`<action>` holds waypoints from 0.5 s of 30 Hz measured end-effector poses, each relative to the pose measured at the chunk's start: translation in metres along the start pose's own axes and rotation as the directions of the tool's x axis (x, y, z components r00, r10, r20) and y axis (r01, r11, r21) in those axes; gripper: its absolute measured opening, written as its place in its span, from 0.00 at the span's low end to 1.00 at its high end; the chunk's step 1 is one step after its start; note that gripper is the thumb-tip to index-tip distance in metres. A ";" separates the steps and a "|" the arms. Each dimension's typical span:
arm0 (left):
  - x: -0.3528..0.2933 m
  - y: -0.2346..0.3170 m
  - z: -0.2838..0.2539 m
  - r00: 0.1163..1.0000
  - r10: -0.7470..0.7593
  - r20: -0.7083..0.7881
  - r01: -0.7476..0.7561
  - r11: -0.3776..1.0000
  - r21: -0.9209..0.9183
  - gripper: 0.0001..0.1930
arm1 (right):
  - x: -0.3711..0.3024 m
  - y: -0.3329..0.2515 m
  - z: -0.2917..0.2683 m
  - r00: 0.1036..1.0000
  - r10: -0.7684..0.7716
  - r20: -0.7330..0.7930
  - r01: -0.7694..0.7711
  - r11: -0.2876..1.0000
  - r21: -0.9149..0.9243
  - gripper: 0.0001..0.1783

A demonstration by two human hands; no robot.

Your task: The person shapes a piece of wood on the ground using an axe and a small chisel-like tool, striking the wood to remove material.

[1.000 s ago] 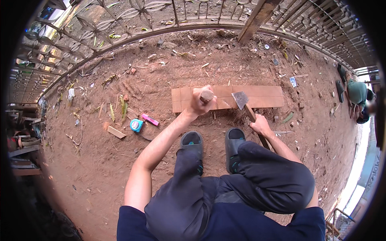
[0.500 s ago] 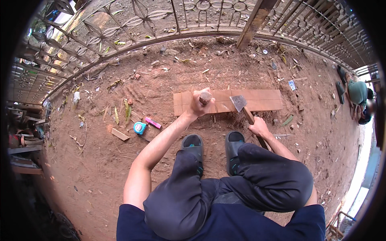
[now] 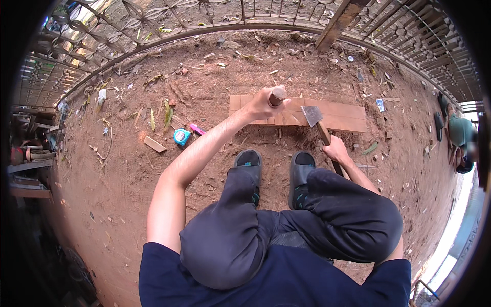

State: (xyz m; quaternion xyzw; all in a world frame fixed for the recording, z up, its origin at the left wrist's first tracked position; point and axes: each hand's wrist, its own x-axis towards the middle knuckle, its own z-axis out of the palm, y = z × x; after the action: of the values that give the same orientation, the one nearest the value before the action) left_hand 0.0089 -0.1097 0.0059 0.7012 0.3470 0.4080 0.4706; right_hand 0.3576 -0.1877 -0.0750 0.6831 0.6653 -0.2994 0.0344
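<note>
The left hand (image 3: 261,105) is closed around a short wooden stake (image 3: 279,94) stood on the plank (image 3: 342,115) lying on the dirt, the right hand (image 3: 336,151) grips the hatchet (image 3: 313,116); the shaping step appears under way, requiring a controlled chop clear of the fingers.

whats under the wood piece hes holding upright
The wooden board on the dirt lies beneath the short wooden piece gripped by the left hand. That hand covers its lower end, so contact is hidden.
</note>
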 end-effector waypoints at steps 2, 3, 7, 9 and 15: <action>-0.002 0.003 -0.001 0.999 -0.035 0.008 0.035 0.999 -0.011 0.10 | 0.001 0.001 0.002 1.000 0.008 0.002 -0.008 1.000 -0.004 0.21; -0.002 0.002 -0.001 1.000 -0.026 0.011 0.026 1.000 -0.003 0.10 | 0.001 0.000 0.001 1.000 0.007 0.000 -0.007 1.000 -0.008 0.21; -0.006 0.001 -0.003 0.999 -0.047 0.010 0.047 0.999 0.008 0.11 | 0.005 0.003 0.012 0.999 -0.029 -0.016 0.029 1.000 -0.012 0.20; -0.008 -0.001 -0.005 0.999 -0.049 0.006 0.049 0.999 0.007 0.11 | 0.006 0.001 0.011 0.998 -0.059 -0.037 0.058 0.998 -0.022 0.20; -0.008 -0.009 -0.002 0.999 -0.031 -0.017 0.031 0.999 -0.015 0.11 | -0.009 -0.031 -0.064 0.915 0.063 0.399 -0.280 0.811 0.513 0.07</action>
State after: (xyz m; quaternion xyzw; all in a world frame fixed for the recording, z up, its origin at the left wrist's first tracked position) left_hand 0.0028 -0.1126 -0.0040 0.6886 0.3590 0.4092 0.4790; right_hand 0.3528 -0.1640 -0.0076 0.6536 0.4641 -0.5976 -0.0175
